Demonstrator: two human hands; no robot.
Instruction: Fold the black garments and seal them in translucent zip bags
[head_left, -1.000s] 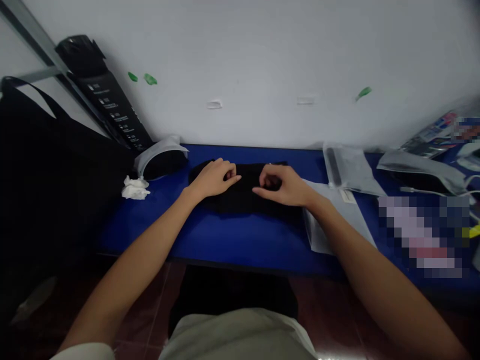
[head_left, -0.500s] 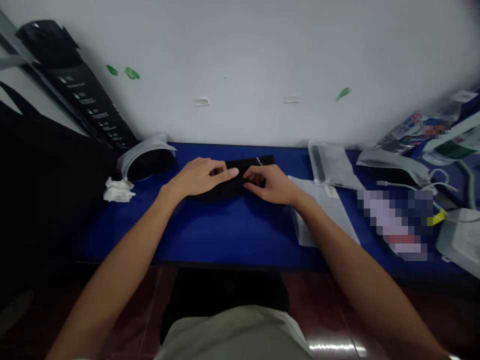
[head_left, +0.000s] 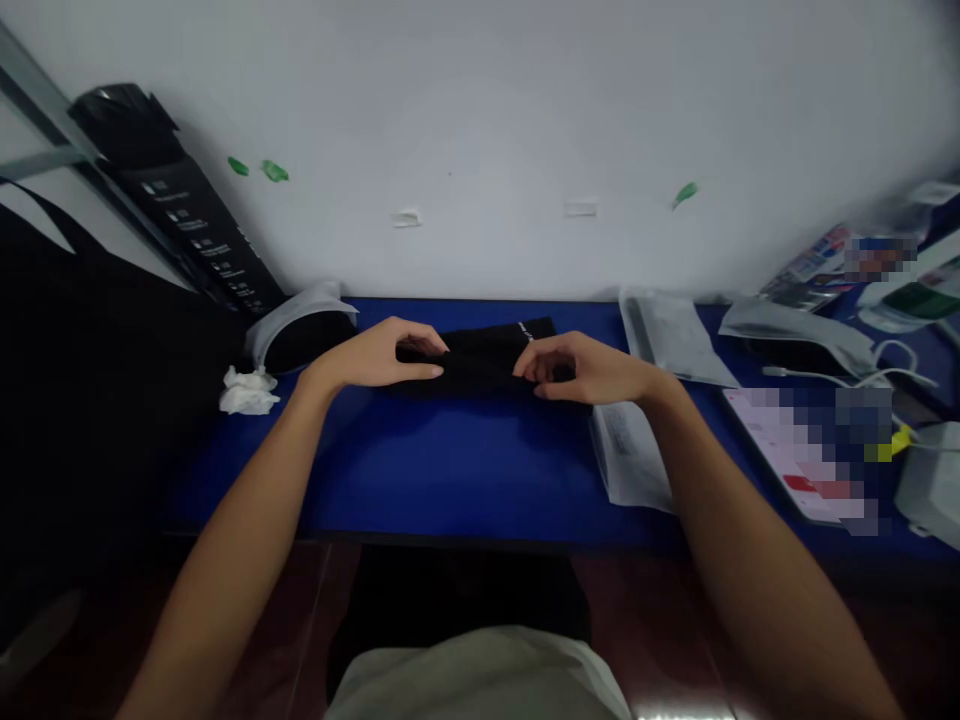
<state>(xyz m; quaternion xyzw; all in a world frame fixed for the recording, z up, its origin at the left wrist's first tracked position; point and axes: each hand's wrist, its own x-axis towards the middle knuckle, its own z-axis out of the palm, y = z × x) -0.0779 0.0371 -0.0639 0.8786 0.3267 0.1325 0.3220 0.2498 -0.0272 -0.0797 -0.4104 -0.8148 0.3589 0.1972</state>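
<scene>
A black folded cloth with small white lettering at its far right end lies on the blue tabletop near the wall. My left hand grips its left part, thumb in front and fingers behind. At the right part, my right hand has its fingers curled and the thumb beneath, closed on the cloth's near edge. A translucent white pouch lies partly under my right wrist. The cloth's exact kind does not show.
Crumpled white tissue and a pouch with a black item stand left. On the right are another translucent pouch, a phone, white cable and a grey-white device. A black bag fills the left side.
My hands have moved apart along the black cloth, the left to the left and the right to the right. The view has shifted slightly.
</scene>
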